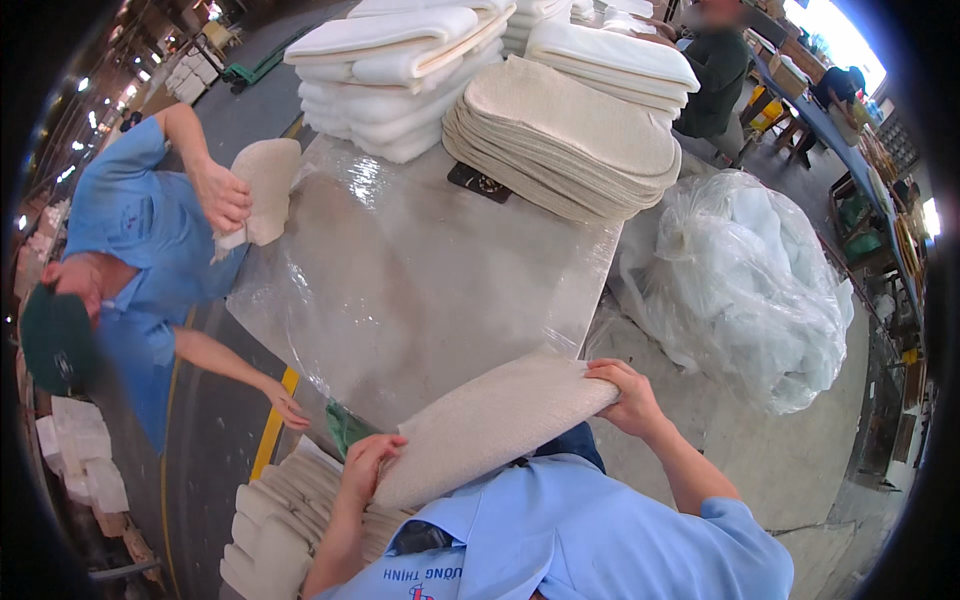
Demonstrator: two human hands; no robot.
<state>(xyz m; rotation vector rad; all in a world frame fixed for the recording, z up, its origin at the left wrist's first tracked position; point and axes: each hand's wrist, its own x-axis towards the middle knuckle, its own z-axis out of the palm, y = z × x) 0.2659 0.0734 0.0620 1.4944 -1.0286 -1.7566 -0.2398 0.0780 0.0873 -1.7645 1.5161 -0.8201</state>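
I hold a rolled beige fabric cover across my front, at the near edge of a table wrapped in clear plastic. My left hand grips its lower left end. My right hand grips its upper right end. A stack of flat beige covers lies at the far right of the table. Beside it stand piles of white foam cushions. Below my left hand is a stack of finished rolled pieces.
A co-worker in a blue shirt and green cap stands at the left, holding a beige piece. A big clear bag of white stuffing sits on the floor to the right. Another person is seated behind the table.
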